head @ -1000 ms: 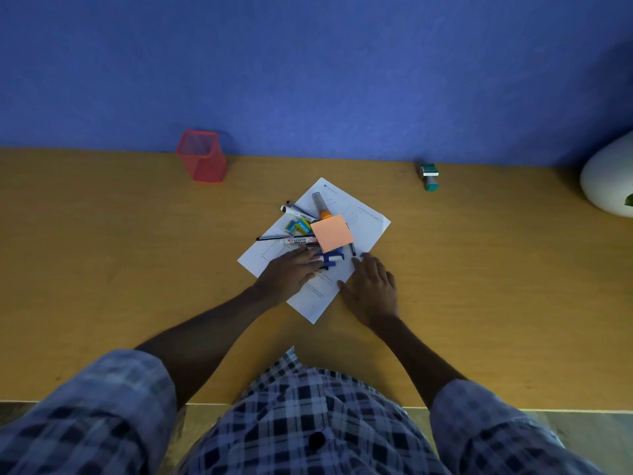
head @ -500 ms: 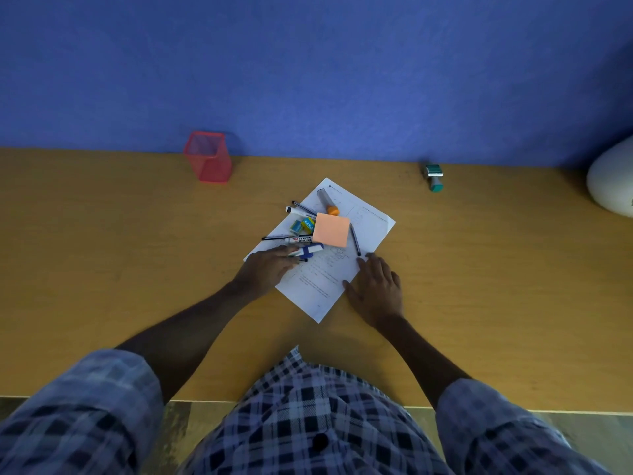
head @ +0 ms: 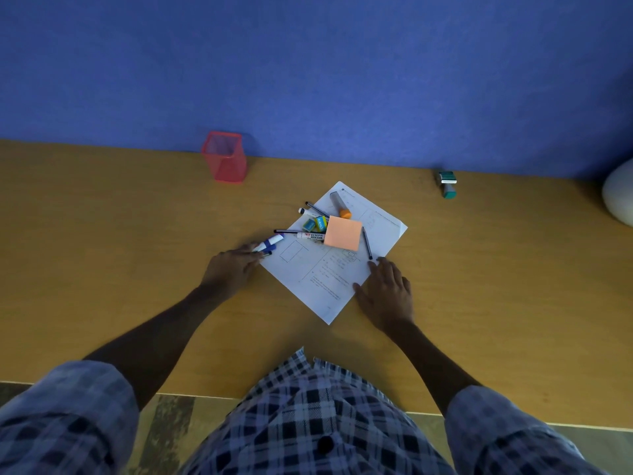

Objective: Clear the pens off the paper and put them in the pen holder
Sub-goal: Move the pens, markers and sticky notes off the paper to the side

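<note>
A white printed paper (head: 318, 279) lies tilted on the wooden table. On it lie a whiteboard marker (head: 310, 235), thin black pens (head: 367, 243), a grey marker with an orange cap (head: 340, 204), small erasers (head: 315, 223) and an orange sticky pad (head: 343, 233). My left hand (head: 230, 269) holds a blue and white marker (head: 269, 244) just off the paper's left edge. My right hand (head: 387, 291) rests flat on the paper's right edge, near a black pen's tip. The red mesh pen holder (head: 224, 157) stands at the back left by the wall.
A green stamp (head: 447, 184) sits at the back right by the blue wall. A white rounded object (head: 618, 195) is at the far right edge. Bare wooden table (head: 102, 234) spreads left of the paper.
My left hand has carried the blue and white marker leftward off the paper. My right hand has stayed at the paper's right edge.
</note>
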A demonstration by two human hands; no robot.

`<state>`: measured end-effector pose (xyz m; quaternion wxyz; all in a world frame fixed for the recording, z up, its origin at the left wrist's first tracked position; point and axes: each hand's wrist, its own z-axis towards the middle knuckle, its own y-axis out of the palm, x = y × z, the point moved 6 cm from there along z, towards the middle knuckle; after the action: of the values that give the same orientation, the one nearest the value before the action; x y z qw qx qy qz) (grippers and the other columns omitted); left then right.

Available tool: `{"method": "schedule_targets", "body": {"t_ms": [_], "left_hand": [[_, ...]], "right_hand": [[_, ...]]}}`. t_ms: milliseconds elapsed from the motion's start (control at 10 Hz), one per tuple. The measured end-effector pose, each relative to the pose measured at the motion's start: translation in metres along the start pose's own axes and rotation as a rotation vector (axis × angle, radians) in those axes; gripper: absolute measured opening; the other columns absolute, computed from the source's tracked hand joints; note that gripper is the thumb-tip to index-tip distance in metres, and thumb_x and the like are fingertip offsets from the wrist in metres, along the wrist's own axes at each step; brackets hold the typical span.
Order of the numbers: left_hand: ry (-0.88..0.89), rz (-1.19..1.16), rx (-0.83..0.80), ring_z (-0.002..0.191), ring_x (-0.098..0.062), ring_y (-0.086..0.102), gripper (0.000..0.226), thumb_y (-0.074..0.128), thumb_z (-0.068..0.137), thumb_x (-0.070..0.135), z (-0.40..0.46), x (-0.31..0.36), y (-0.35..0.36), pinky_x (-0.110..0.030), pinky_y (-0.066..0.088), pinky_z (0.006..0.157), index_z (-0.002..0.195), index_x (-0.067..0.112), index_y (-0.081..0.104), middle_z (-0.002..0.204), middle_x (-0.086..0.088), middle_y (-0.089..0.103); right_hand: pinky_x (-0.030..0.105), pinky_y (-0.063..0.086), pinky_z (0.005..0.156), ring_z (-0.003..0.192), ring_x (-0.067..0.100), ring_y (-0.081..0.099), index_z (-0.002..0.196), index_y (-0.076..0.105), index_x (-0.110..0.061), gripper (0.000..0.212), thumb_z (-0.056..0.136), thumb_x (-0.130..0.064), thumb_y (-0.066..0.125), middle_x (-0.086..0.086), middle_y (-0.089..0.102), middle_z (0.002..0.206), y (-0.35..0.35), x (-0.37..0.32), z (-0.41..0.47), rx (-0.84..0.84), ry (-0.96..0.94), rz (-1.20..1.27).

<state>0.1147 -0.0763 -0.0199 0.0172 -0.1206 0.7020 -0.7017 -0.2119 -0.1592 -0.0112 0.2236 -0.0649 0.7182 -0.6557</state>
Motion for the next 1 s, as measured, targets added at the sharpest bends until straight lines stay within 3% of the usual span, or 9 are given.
{"method": "schedule_targets", "body": {"t_ms": [200, 300, 500, 900, 1000], "left_hand": [[-0.261, -0.047, -0.009, 0.096, -0.031, 0.066, 0.028, 0.049, 0.098, 0.035, -0.005, -0.031, -0.018, -0.039, 0.055, 0.082, 0.12, 0.027, 0.065, 0.118, -0.001, 0.069], [-0.236, -0.052, 0.093, 0.092, -0.034, 0.067, 0.031, 0.054, 0.096, 0.03, -0.007, -0.034, -0.031, -0.037, 0.054, 0.076, 0.126, 0.027, 0.062, 0.129, 0.003, 0.065], [-0.282, -0.136, 0.059, 0.113, -0.034, 0.061, 0.034, 0.058, 0.094, 0.022, -0.012, -0.05, -0.031, -0.042, 0.052, 0.088, 0.128, 0.022, 0.063, 0.144, -0.001, 0.051], [-0.27, -0.317, 0.165, 0.119, -0.022, 0.054, 0.043, 0.068, 0.086, 0.017, -0.008, -0.034, -0.034, -0.037, 0.05, 0.082, 0.128, 0.021, 0.06, 0.133, 0.002, 0.055], [-0.168, -0.282, 0.198, 0.126, -0.028, 0.049, 0.052, 0.07, 0.082, 0.01, 0.001, -0.018, -0.035, -0.044, 0.048, 0.094, 0.132, 0.011, 0.056, 0.131, -0.006, 0.057]], "right_hand": [[0.045, 0.038, 0.108, 0.14, 0.025, 0.036, 0.139, 0.045, -0.015, 0.062, 0.092, -0.055, 0.051, 0.007, 0.04, 0.149, -0.002, -0.001, 0.0, 0.001, -0.001, 0.018], [0.045, 0.039, 0.107, 0.139, 0.026, 0.037, 0.137, 0.046, -0.015, 0.061, 0.091, -0.055, 0.051, 0.007, 0.042, 0.147, -0.002, -0.001, 0.0, 0.006, -0.01, 0.014], [0.046, 0.041, 0.106, 0.137, 0.025, 0.039, 0.136, 0.046, -0.017, 0.061, 0.09, -0.057, 0.051, 0.006, 0.042, 0.146, -0.001, 0.0, 0.0, 0.015, -0.007, 0.03], [0.046, 0.04, 0.106, 0.137, 0.026, 0.039, 0.137, 0.048, -0.015, 0.061, 0.09, -0.054, 0.054, 0.007, 0.043, 0.146, -0.003, -0.001, -0.002, 0.025, -0.008, 0.052], [0.046, 0.039, 0.107, 0.139, 0.025, 0.037, 0.138, 0.046, -0.016, 0.061, 0.091, -0.055, 0.052, 0.006, 0.041, 0.148, -0.002, 0.0, -0.001, 0.013, -0.011, 0.046]]}}
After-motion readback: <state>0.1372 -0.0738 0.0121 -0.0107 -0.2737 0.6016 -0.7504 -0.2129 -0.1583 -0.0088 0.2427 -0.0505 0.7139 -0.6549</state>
